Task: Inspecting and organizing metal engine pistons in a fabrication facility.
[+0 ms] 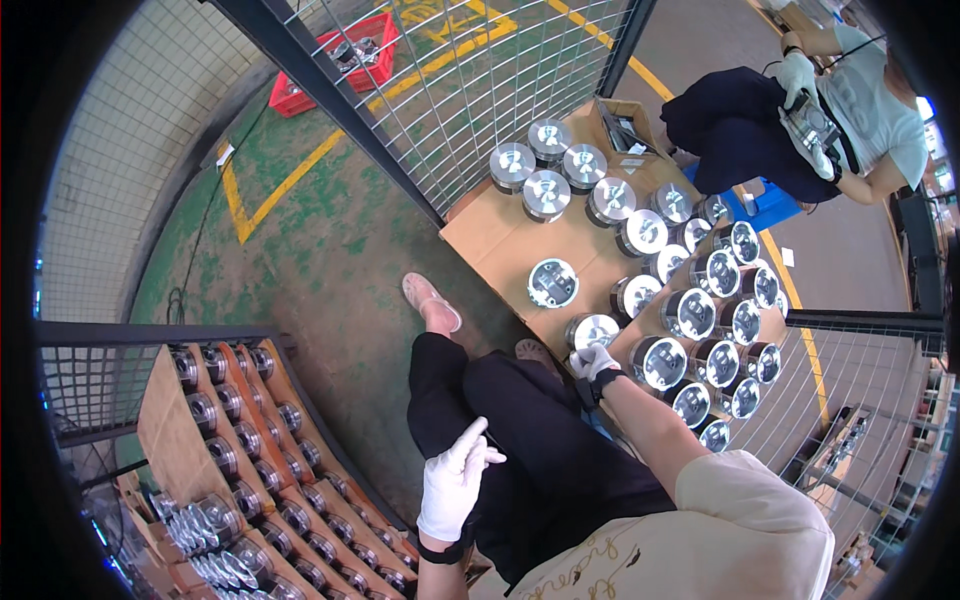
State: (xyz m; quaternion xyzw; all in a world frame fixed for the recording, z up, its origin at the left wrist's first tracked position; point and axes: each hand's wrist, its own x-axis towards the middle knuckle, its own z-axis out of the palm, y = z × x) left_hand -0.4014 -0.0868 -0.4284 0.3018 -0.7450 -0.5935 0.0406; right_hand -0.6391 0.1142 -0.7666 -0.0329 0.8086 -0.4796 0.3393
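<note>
My right hand [593, 361], in a white glove with a dark band at the wrist, is closed on the near side of a metal piston [592, 330] at the front edge of the cardboard sheet [490, 240]. Part of the grip is hidden by the hand itself. Over my lap, my left hand [450, 492], also gloved, is raised with its fingers stretched out and nothing in them. A piston with its hollow side up [553, 284] lies a little beyond my right hand. Several others, such as one upright piston [546, 195], stand farther back on the cardboard.
More pistons [660, 362] stand in rows at the right. A rack of pistons [222, 456] is at lower left. Wire mesh [500, 100] borders the far side. A co-worker [770, 130] holds a metal part at upper right. A red crate [335, 65] sits on the floor.
</note>
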